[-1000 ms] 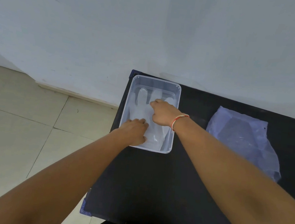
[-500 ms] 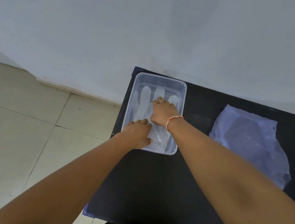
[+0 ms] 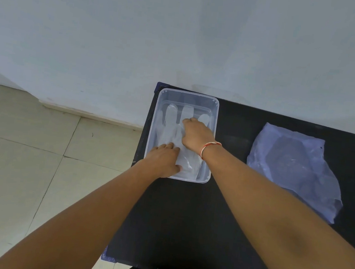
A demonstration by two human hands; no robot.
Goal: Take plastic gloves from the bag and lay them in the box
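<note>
While both our hands are down inside the clear box, the glove lies flat on its floor, its fingers pointing toward the wall and its cuff toward us. Our left hand rests palm-down on the cuff end, fingers spread loosely and flat, pinching nothing that we can make out. Our right hand sits further in, knuckles up and fingers curled under; whether those fingertips nip a fold of film or only press on it we cannot tell, since the hand hides them. A red thread band circles that wrist. The bag lies slack on the black table, well apart to the right of the box, and what remains in it cannot be read through the cloudy film.

We judge that this is the smoothing step, so the risks are small ones that spoil the lay. Thin film clings to skin: if we lift either hand straight up, the glove may rise with it and fold or drag out over the rim. Pushing forward with the right hand while the left pins the cuff could bunch the palm area into creases. The box itself looks light and stands at the table's left edge, near the corner, so a sideways shove from the left hand could slide it toward the drop to the tiled floor.
</note>
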